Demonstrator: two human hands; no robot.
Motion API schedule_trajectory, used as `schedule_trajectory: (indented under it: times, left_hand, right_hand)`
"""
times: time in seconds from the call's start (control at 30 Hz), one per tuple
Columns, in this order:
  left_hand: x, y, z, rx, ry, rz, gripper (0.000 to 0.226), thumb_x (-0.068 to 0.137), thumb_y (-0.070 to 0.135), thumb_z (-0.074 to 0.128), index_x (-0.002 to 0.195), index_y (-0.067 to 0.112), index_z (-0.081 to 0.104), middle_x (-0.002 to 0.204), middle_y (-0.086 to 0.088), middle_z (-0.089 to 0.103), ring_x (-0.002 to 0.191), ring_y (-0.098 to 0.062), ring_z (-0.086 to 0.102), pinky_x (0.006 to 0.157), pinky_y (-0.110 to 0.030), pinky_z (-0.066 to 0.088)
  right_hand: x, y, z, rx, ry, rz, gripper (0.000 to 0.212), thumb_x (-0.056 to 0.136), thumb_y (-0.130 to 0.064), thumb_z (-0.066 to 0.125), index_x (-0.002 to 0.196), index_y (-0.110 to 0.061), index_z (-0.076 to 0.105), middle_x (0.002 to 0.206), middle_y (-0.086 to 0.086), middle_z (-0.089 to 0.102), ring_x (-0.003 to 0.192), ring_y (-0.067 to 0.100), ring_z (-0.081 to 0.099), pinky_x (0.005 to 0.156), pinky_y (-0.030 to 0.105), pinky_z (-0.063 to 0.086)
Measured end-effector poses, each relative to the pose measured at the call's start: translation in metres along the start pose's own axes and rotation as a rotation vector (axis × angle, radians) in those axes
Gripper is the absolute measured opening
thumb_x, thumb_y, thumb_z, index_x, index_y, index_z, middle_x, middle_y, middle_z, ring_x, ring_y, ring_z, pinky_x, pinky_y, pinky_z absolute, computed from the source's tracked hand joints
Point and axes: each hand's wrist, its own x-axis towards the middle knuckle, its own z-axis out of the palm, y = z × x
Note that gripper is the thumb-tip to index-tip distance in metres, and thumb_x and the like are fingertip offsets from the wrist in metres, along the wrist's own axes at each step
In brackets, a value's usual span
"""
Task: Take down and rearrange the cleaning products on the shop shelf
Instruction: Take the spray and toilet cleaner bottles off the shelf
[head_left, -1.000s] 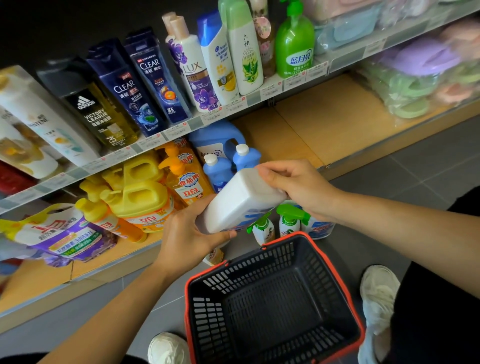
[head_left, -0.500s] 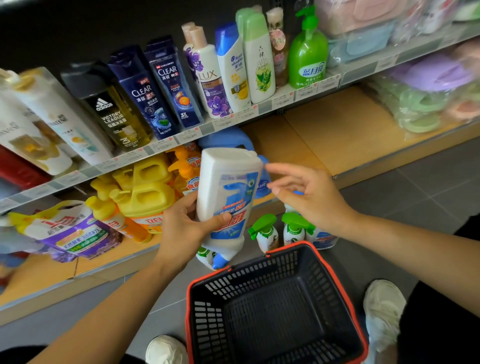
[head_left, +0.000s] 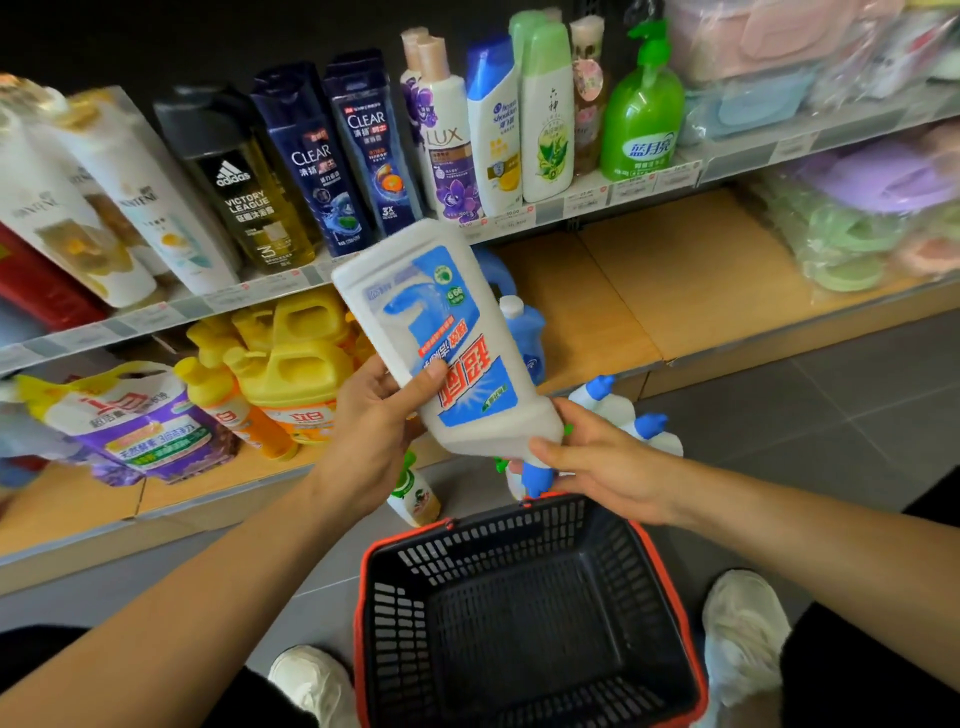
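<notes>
The white cleaner bottle (head_left: 447, 338) is held upside down and tilted in mid-air, its blue cap (head_left: 535, 478) pointed down just above the far rim of a black shopping basket (head_left: 519, 525) with a red rim. Nearest the camera, two white shoes (head_left: 311, 680) (head_left: 743, 618) are seen on the grey floor, one on each side of the basket. The bottle's body is grasped by the left hand (head_left: 374, 431), the thumb laid across the blue label and the fingers wrapped behind. Its neck end is gripped by the right hand (head_left: 602, 467), the thumb pressed on the shoulder and the fingers curled underneath beside the cap. Just beyond the hands, low by the shelf front, two white bottles with blue caps (head_left: 602, 400) and a small green-topped spray bottle (head_left: 413, 488) are seen. On the wooden lower shelf (head_left: 675, 291), yellow jugs (head_left: 296, 353), an orange dish-soap bottle (head_left: 244, 415), a purple refill pouch (head_left: 135, 421) and a blue detergent bottle (head_left: 524, 332) are kept. On the upper shelf (head_left: 260, 291), Pantene bottles (head_left: 150, 208), an Adidas shower gel (head_left: 249, 202), two Clear shampoo bottles (head_left: 311, 156), a Lux bottle (head_left: 447, 145), a Head & Shoulders bottle (head_left: 493, 124) and a green pump bottle (head_left: 644, 124) are lined up, with plastic-wrapped goods (head_left: 857, 208) at the right.
</notes>
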Motion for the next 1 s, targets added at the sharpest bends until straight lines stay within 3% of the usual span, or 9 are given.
schedule_trajectory:
  times: [0.1,0.2,0.3,0.43,0.5,0.6,0.73,0.83,1.0]
  left_hand:
    - [0.005,-0.001,0.003,-0.026,0.002,-0.072,0.050,0.089,0.027,0.070,0.133,0.008,0.058,0.129,-0.011,0.069,0.116,-0.029,0.069,0.087,-0.046,0.060]
    - [0.008,-0.009,-0.001,0.110,0.018,-0.200,0.043,0.085,0.035,0.072,0.124,0.016,0.065,0.120,-0.003,0.074,0.111,-0.023,0.071,0.084,-0.039,0.061]
    - [0.007,-0.030,-0.015,0.395,-0.027,-0.284,0.023,0.093,0.026,0.071,0.113,0.017,0.071,0.107,-0.004,0.078,0.105,-0.026,0.073,0.084,-0.033,0.061]
    - [0.002,-0.039,-0.040,0.608,-0.069,-0.289,0.029,0.091,0.015,0.073,0.120,0.015,0.068,0.094,-0.004,0.077,0.091,-0.020,0.072,0.076,-0.029,0.058]
    - [-0.002,-0.039,-0.051,0.762,-0.092,-0.206,0.029,0.091,0.013,0.074,0.119,0.013,0.069,0.092,-0.004,0.074,0.084,-0.016,0.067,0.072,-0.029,0.054]
    - [-0.009,-0.036,-0.063,1.077,-0.146,-0.087,0.026,0.090,0.020,0.076,0.116,0.015,0.074,0.097,0.001,0.077,0.087,-0.013,0.071,0.081,-0.037,0.058]
    - [-0.013,-0.018,-0.073,1.458,-0.204,-0.005,0.019,0.091,0.038,0.072,0.109,0.032,0.075,0.096,0.014,0.076,0.088,-0.003,0.071,0.077,-0.036,0.059]
    - [-0.003,0.004,-0.088,1.624,-0.165,0.005,0.026,0.092,0.045,0.067,0.115,0.034,0.071,0.109,0.016,0.074,0.102,-0.009,0.069,0.082,-0.037,0.057]
    - [0.023,0.036,-0.123,1.788,-0.098,0.073,0.041,0.094,0.046,0.065,0.132,0.030,0.063,0.136,0.005,0.063,0.123,-0.022,0.059,0.089,-0.042,0.054]
  right_hand:
    - [-0.003,-0.007,-0.006,0.050,0.043,-0.083,0.057,0.084,-0.031,0.072,0.135,-0.020,0.049,0.116,0.011,0.070,0.105,0.030,0.068,0.095,0.048,0.055]
    - [-0.005,-0.022,-0.014,-0.031,0.185,-0.168,0.044,0.078,-0.040,0.078,0.118,-0.027,0.065,0.082,0.010,0.067,0.073,0.024,0.062,0.068,0.036,0.058]
    - [-0.004,-0.042,-0.029,-0.232,0.301,-0.259,0.010,0.089,-0.032,0.071,0.099,-0.030,0.070,0.062,0.002,0.055,0.048,0.016,0.046,0.043,0.027,0.042]
    - [0.006,-0.054,-0.034,-0.571,0.396,-0.240,0.004,0.091,-0.026,0.069,0.087,-0.025,0.069,0.053,-0.006,0.051,0.039,0.009,0.040,0.038,0.025,0.032]
    - [0.017,-0.051,-0.027,-0.766,0.401,-0.226,0.008,0.088,-0.027,0.071,0.088,-0.019,0.070,0.052,-0.012,0.055,0.042,0.003,0.047,0.041,0.020,0.034]
    - [0.040,-0.042,-0.013,-1.019,0.319,-0.161,0.021,0.083,-0.035,0.075,0.082,-0.014,0.069,0.071,-0.001,0.066,0.068,0.019,0.060,0.059,0.037,0.045]
    - [0.079,-0.022,0.005,-1.313,0.191,-0.127,0.033,0.079,-0.048,0.075,0.069,-0.021,0.059,0.061,-0.008,0.050,0.062,0.013,0.048,0.052,0.034,0.032]
    - [0.107,-0.003,0.017,-1.464,0.082,-0.109,0.034,0.077,-0.052,0.075,0.070,-0.023,0.059,0.063,-0.005,0.051,0.065,0.018,0.051,0.048,0.032,0.029]
    - [0.141,0.024,0.022,-1.586,-0.037,-0.008,0.040,0.075,-0.051,0.076,0.091,-0.016,0.070,0.086,0.006,0.067,0.082,0.026,0.061,0.061,0.034,0.045]
